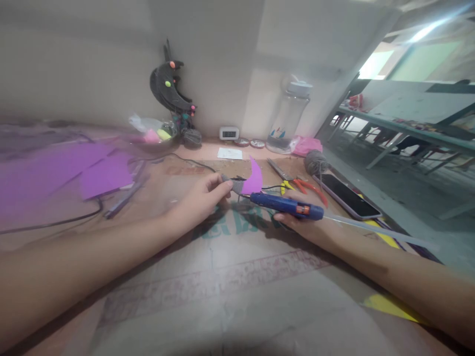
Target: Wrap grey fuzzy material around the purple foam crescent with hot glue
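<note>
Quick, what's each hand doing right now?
Left hand: closed, pinching the grey-wrapped end of the purple curved piece.
Right hand: closed, holding the blue glue gun.

Glue gun (278, 201) in my right hand (299, 225), its tip just in front of the cut paper (254, 179) in my left hand (214, 188) | paper sheets (106, 175) on the table (222, 306), to my left | scissors (280, 169) behind my right hand | phone (349, 195) right of scissors | yarn ball (315, 162) behind phone | bottle (287, 121) at the back, near the wall (222, 59) | clock (229, 132) left of bottle
</note>
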The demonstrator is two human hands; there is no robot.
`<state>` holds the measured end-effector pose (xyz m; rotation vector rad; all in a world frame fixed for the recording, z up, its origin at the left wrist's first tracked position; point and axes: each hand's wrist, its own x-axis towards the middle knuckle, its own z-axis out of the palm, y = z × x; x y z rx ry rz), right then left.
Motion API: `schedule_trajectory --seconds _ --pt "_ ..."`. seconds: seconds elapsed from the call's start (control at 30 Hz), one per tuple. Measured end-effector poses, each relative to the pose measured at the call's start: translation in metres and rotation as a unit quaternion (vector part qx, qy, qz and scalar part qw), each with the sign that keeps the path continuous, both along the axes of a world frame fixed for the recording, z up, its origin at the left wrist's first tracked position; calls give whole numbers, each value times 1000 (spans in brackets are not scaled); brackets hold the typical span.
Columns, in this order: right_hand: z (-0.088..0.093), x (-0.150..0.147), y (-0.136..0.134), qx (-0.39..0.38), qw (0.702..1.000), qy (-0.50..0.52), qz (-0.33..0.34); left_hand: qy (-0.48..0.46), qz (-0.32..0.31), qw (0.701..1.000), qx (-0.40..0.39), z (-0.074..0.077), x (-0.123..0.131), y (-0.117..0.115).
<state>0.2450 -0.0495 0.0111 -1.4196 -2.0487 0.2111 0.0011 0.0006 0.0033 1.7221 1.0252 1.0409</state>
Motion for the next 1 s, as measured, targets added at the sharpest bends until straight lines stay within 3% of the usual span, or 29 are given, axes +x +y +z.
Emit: schedule_trajectory --seconds 0.5,0.87,1.0 --pt "3 8 4 1 998 -63 7 7 -3 1000 -19 -1 0 1" --pt "4 -2 -1 -26 999 45 1 17 -2 1000 -13 1 -1 -1" --pt "8 -3 -1 -36 998 41 -4 22 -2 1000 -12 3 0 -2"
